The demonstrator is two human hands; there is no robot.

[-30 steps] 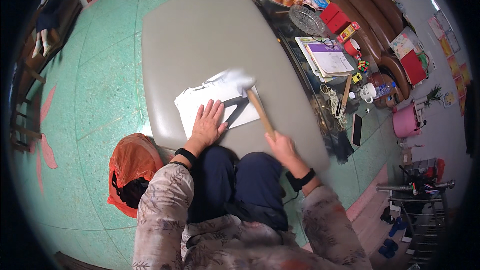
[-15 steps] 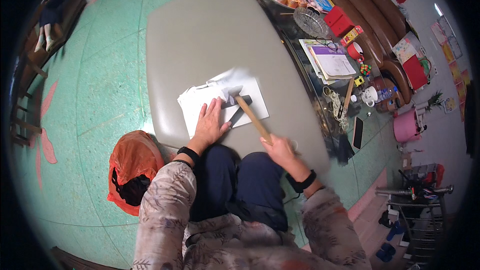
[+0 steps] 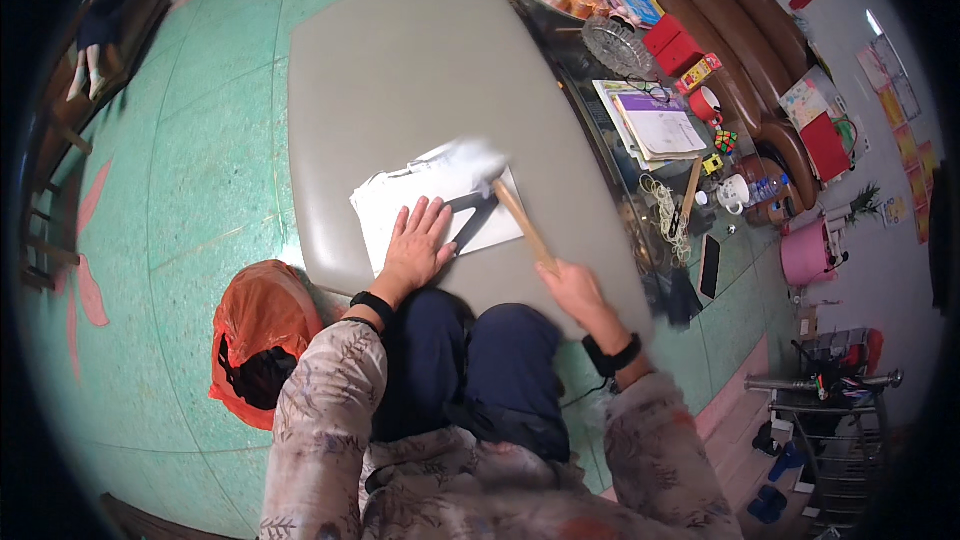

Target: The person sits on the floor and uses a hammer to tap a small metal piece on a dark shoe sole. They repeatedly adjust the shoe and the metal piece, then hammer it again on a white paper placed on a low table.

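Observation:
A hammer with a wooden handle [image 3: 522, 225] is in my right hand [image 3: 576, 292], whose fingers are wrapped round the handle's lower end. The hammer's head is smeared by motion over the far right part of a stack of white papers [image 3: 385, 215]. My left hand [image 3: 416, 247] lies flat on the stack, fingers stretched out. Beside its fingertips and thumb, a dark V-shaped piece [image 3: 474, 223] rests on the papers; its exact kind is unclear. All this lies on a grey-beige padded bench [image 3: 400, 70] in front of my knees.
An orange plastic bag [image 3: 262, 305] with dark contents stands on the green floor at left. Along the right, a glass table carries papers [image 3: 655, 130], a glass bowl [image 3: 617, 47], a white mug [image 3: 733, 192] and cord [image 3: 660, 210]. A person's legs [image 3: 87, 70] show far left.
The hammer has shifted slightly right and its head, sharper before, is now blurred. My right hand has moved a little right and its grip stays. My left hand's fingers look more spread.

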